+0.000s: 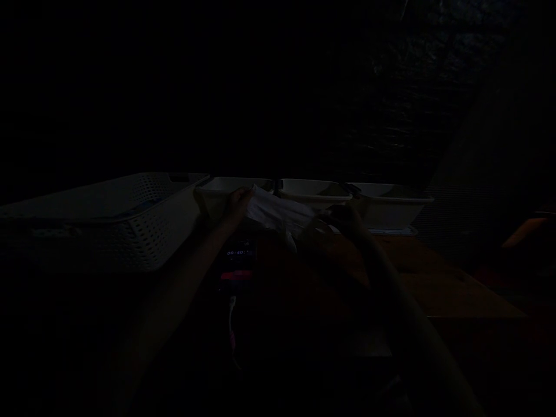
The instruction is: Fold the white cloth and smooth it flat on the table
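Observation:
The view is very dark. A piece of pale cloth (278, 213) is stretched between my two hands, above the table and in front of the bins. My left hand (238, 204) pinches its upper left corner. At the cloth's right end, my right hand (345, 219) is closed on the edge, its fingers mostly lost in shadow. One loose end of the cloth hangs down at its lower middle. What kind of cloth it is, I cannot make out.
A large white perforated basket (174, 217) with something dark inside stands at left. Three pale bins line the back, including a right bin (384, 213). A phone (237, 266) with a cable (231, 324) lies on the wooden table (456, 289). Another person's arm (525, 230) shows at far right.

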The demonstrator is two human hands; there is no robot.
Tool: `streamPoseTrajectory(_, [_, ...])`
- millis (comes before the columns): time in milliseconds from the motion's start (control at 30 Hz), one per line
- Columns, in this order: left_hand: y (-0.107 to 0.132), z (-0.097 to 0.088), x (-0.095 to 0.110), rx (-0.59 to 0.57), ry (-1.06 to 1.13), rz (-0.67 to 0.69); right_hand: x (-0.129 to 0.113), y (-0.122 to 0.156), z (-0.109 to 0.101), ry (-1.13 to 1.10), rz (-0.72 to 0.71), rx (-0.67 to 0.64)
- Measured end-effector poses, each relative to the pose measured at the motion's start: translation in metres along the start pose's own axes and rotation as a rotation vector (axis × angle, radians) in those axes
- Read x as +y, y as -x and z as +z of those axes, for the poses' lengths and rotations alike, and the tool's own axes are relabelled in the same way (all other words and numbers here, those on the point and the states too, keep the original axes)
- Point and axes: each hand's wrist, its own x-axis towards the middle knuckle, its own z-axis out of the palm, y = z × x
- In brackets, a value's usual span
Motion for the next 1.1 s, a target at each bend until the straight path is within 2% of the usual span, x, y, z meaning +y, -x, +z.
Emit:
streamPoseTrajectory(300, [0.002,0.002,-0.001,-0.023,-0.048,-0.001,0.007,-0.004,-0.001,0.022,0.044,0.176])
streamPoseTrajectory(433, [0.001,0.003,-0.003,-0.032,-0.038,0.011,0.007,-0.005,0.001,0.014,0.058,0.187])
streamPoseTrajectory(533, [0.001,0.004,-0.001,-0.045,-0.023,0.011,0.005,-0.004,0.001,0.044,0.006,0.217])
streamPoseTrajectory(667, [0.005,0.007,0.001,-0.198,-0.025,-0.003,0.0,-0.002,-0.003,0.165,-0.072,0.335])
streamPoseTrajectory(800, [0.014,0.012,0.002,-0.36,-0.019,-0.046,0.001,-0.003,-0.007,0.163,-0.039,0.383])
streamPoseTrajectory(900, [0.023,0.014,0.007,-0.534,-0.058,-0.081,0.001,-0.001,-0.011,0.131,0.002,0.326])
streamPoseTrajectory(1000, [0.03,0.013,0.013,-0.636,-0.103,-0.121,-0.009,0.005,-0.015,0.053,0.076,0.26])
streamPoseTrajectory(1100, [0.033,0.01,0.017,-0.798,-0.12,-0.211,-0.024,0.011,-0.019,-0.096,0.148,0.104])
